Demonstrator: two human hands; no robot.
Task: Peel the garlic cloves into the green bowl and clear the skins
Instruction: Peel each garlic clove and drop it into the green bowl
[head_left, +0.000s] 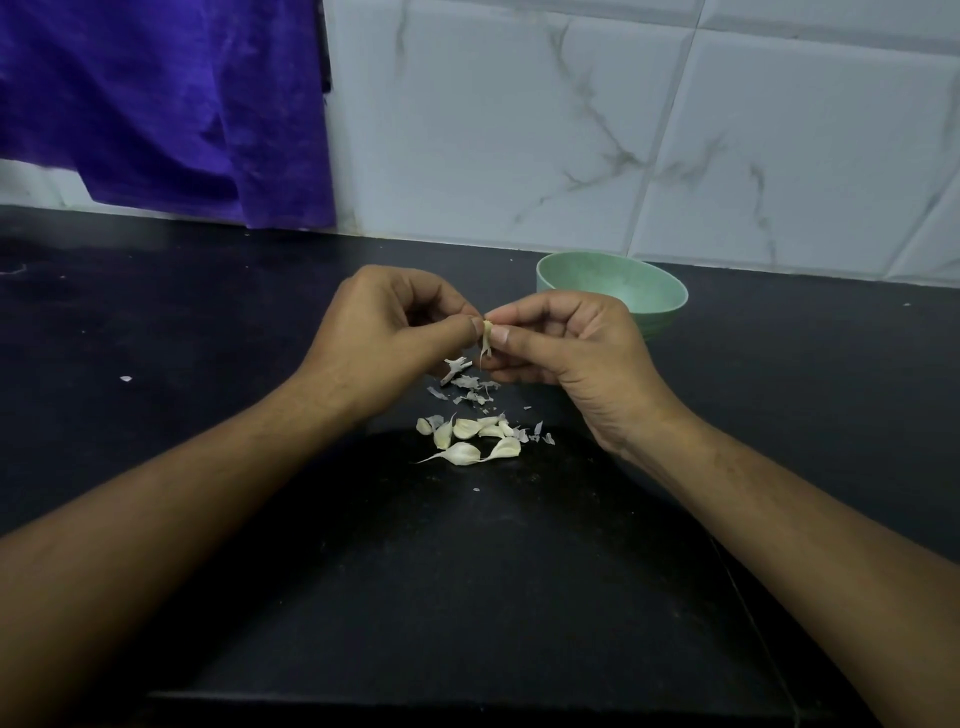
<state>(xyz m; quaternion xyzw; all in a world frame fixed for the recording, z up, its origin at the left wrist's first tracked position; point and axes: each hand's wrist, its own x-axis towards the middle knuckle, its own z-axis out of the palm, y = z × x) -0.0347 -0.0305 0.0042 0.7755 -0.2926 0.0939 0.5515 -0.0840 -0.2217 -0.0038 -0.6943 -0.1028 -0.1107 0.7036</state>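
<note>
Both hands, left hand (387, 332) and right hand (563, 345), pinch one pale garlic clove (487, 335), skin dangling.

Bowl (613, 296) behind the hands — cloves (470, 441) on counter (208, 322) before them.

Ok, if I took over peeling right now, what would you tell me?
Left hand and right hand both pinch one garlic clove between them above the counter, a strip of skin hanging loose.
A pile of cloves that look unpeeled lies nearer you; skin scraps are scattered just beyond it.
Green bowl stands behind the right hand; no clove shows in the part visible.
Left: finish this clove, drop it in the bowl, peel the pile, clear the skins.
</note>
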